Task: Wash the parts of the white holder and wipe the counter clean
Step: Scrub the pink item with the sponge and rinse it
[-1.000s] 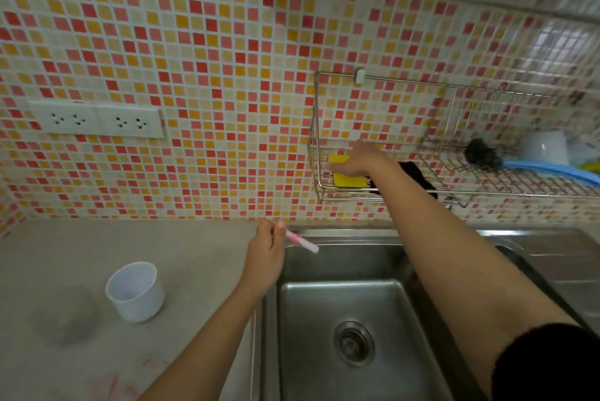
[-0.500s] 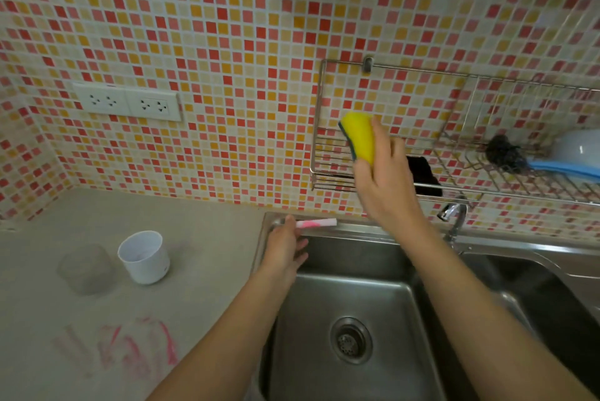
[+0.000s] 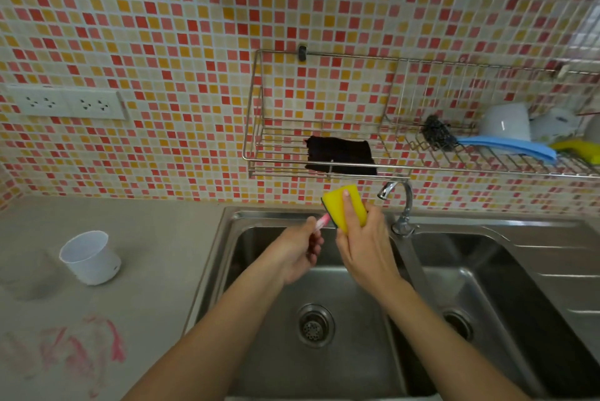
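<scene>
Over the left sink basin (image 3: 269, 365), my right hand (image 3: 363, 248) grips a yellow sponge (image 3: 339, 202) with a green scrubbing side. My left hand (image 3: 298, 251) holds a thin pink-stained stick-like part (image 3: 95, 222)... its tip touches the sponge's lower left edge. A white cup-shaped holder (image 3: 91, 257) stands upright on the grey counter (image 3: 156, 238) to the left of the sink. Pink smears (image 3: 84, 348) mark the counter near its front edge.
A wire rack (image 3: 259, 153) on the tiled wall holds a black cloth (image 3: 339, 155), a black scourer, a blue-handled brush (image 3: 506, 145) and white cups. The tap (image 3: 401, 202) stands between the two basins. A double wall socket (image 3: 68, 103) is at the left.
My right hand has brought the sponge down from the rack to just above the sink. My left hand lifted the pink part off the sink rim to meet it.
</scene>
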`<state>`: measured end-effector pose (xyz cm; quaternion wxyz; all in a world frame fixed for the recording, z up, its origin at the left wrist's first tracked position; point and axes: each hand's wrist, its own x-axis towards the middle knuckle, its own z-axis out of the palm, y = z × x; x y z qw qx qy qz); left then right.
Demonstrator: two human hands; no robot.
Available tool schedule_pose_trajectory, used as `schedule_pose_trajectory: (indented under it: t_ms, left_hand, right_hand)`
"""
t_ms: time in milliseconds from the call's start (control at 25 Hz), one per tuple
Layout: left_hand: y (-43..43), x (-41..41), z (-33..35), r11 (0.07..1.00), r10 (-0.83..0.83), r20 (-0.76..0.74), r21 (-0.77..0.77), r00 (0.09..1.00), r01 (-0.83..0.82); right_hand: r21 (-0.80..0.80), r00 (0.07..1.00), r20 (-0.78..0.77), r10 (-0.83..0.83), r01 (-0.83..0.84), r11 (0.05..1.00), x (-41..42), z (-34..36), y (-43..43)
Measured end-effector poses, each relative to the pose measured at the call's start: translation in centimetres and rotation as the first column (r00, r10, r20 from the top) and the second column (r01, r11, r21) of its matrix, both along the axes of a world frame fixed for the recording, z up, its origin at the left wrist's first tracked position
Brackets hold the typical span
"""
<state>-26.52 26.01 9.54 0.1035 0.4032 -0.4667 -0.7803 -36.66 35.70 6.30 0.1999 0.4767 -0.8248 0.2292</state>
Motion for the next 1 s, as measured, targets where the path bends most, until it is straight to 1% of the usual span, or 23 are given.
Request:
schedule_pose_trajectory:
  t_ms: [120, 200, 240, 280, 360, 480, 600, 720, 800, 920, 960, 1000]
  left_hand:
    - [0.6, -0.1, 0.2, 0.995, -0.062, -0.02, -0.079, 0.998, 0.061]
    - [0.6, -0.2, 0.2, 0.993, -0.103, -0.025, -0.063, 0.994, 0.101]
    - [0.5, -0.3, 0.2, 0.993, -0.114, -0.03, -0.036, 0.993, 0.112]
    - [0.3, -0.3, 0.1, 0.993, -0.119, -0.036, -0.007, 0.992, 0.119]
    - [0.1, -0.3, 0.1, 0.99, -0.129, -0.049, 0.052, 0.99, 0.132]
    - [-0.2, -0.6, 0.1, 0.979, -0.112, -0.074, 0.162, 0.991, 0.123]
    - [-0.4, -0.6, 0.0, 0.961, -0.102, -0.117, 0.246, 0.988, 0.128]
    - [-0.6, -0.6, -0.2, 0.917, -0.069, -0.185, 0.375, 0.98, 0.135]
    - [-0.9, -0.6, -0.5, 0.887, -0.04, -0.22, 0.442, 0.975, 0.136]
    - [-1.0, -0.8, -0.5, 0.897, -0.04, -0.173, 0.427, 0.984, 0.112]
    - [-1.0, -1.0, -0.6, 0.921, -0.04, -0.136, 0.38, 0.99, 0.089]
    - [-0.8, -1.2, -0.5, 0.961, -0.052, -0.08, 0.268, 0.995, 0.071]
  right_hand:
    - [0.015, 0.993, 0.007, 0.114, -0.115, 0.993, -0.3, -0.9, 0.7]
    - [-0.017, 0.989, 0.081, 0.124, -0.123, 0.992, -0.8, -0.9, 1.0]
    - [-0.028, 0.986, 0.109, 0.128, -0.126, 0.992, -0.9, -0.8, 0.9]
    - [-0.018, 0.983, 0.103, 0.153, -0.151, 0.988, -0.9, -0.8, 0.9]
    - [0.03, 0.98, 0.049, 0.191, -0.193, 0.981, -1.1, -1.1, 0.6]
    - [-0.017, 0.986, 0.107, 0.127, -0.126, 0.992, -1.5, -0.7, 0.1]
    - [0.044, 0.989, 0.008, 0.146, -0.146, 0.988, -1.6, -1.2, 0.3]
    - [0.014, 0.993, -0.029, 0.115, -0.115, 0.993, -1.8, -1.5, 0.0]
    - [0.075, 0.984, -0.096, 0.151, -0.144, 0.987, -2.1, -2.1, 0.1]
    - [0.046, 0.993, -0.058, 0.108, -0.105, 0.993, -2.6, -2.3, 0.2]
    - [0.063, 0.99, -0.057, 0.132, -0.128, 0.99, -2.7, -2.3, 0.4]
    - [0.09, 0.985, -0.062, 0.162, -0.156, 0.984, -2.9, -2.5, 0.5]
